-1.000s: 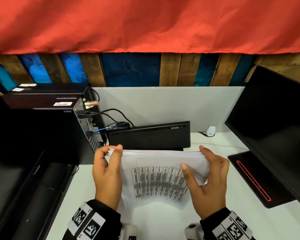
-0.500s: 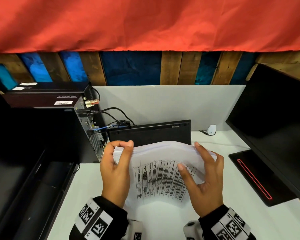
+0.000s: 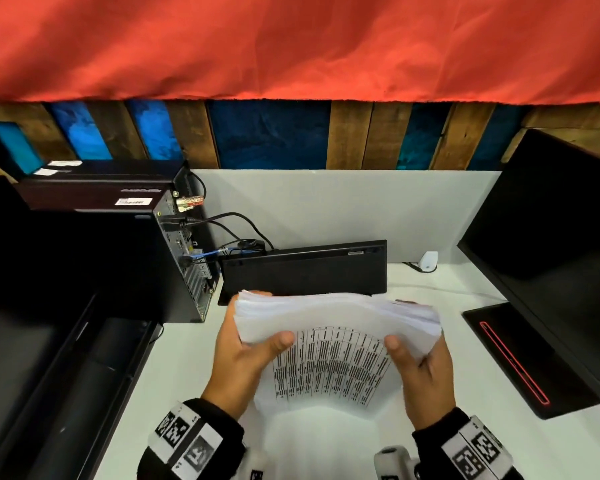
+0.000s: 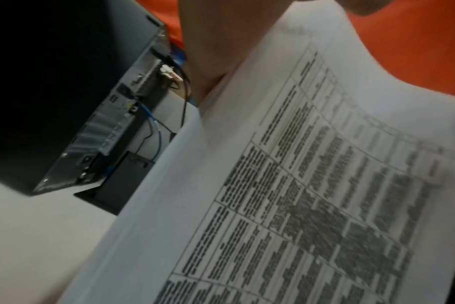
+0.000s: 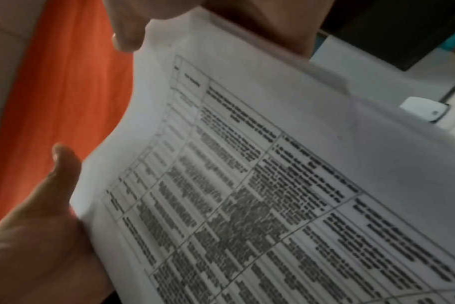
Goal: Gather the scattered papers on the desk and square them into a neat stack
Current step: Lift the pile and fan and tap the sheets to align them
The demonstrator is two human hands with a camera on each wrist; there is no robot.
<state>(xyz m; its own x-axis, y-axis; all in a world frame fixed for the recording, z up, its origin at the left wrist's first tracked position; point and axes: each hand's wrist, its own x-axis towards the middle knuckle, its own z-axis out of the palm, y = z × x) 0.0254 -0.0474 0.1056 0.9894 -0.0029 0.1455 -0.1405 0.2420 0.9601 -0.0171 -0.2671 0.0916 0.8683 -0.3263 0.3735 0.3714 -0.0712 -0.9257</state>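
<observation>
A thick stack of white papers (image 3: 333,362) stands on its lower edge on the white desk (image 3: 174,382), bowed toward me, a printed table on its front sheet. My left hand (image 3: 262,342) grips its left side, thumb across the front and fingers behind. My right hand (image 3: 420,362) grips the right side the same way. In the left wrist view the printed sheet (image 4: 299,185) fills the frame, with my fingers (image 4: 208,51) at its top. The right wrist view shows the sheet (image 5: 273,185) with my thumb (image 5: 60,170) at its edge. The desk under the stack is hidden.
A black keyboard (image 3: 305,271) stands on edge just behind the stack. A black computer tower (image 3: 118,258) with cables is at the left. A dark monitor (image 3: 551,237) and its base (image 3: 520,358) are at the right. A small white device (image 3: 428,261) sits by the partition.
Both hands have shifted their grip: the thumbs now lie on the printed front and the fingers behind. The stack has tipped more upright, and its top edge shows thick.
</observation>
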